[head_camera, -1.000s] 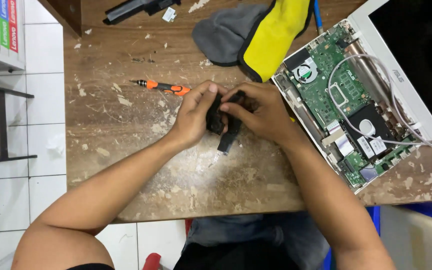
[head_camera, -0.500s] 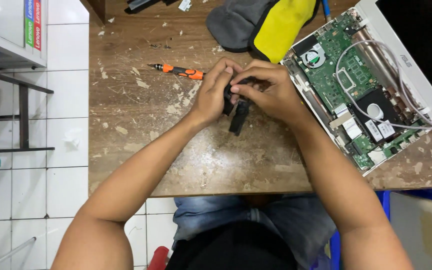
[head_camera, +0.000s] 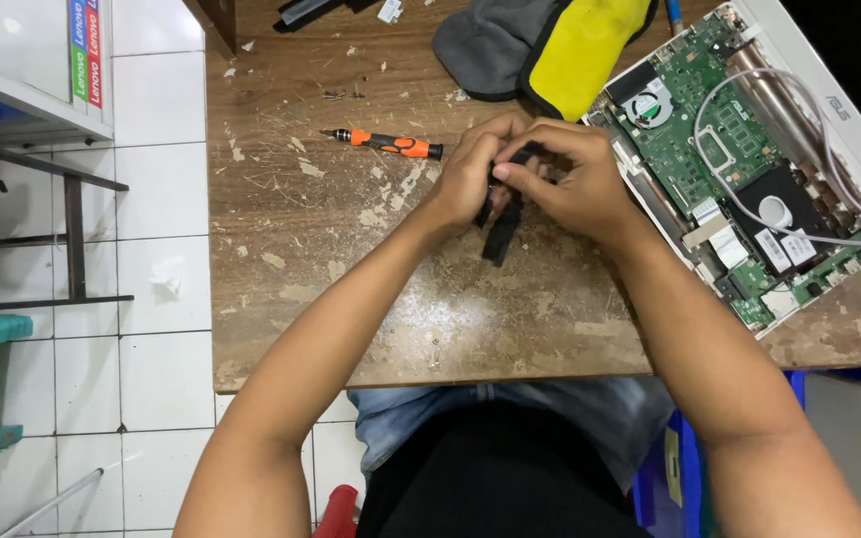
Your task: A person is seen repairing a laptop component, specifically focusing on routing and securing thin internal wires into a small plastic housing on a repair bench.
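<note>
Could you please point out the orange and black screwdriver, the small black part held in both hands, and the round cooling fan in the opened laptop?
Orange and black screwdriver (head_camera: 391, 145): head view, on its orange handle.
Small black part (head_camera: 502, 237): head view, on its lower end below the fingers.
Round cooling fan (head_camera: 649, 102): head view, on its hub.

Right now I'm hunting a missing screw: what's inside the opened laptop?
Inside the opened laptop: a green circuit board, a round fan, a black drive and a white cable. No loose screw shows; whatever lies beneath them is hidden.
</note>
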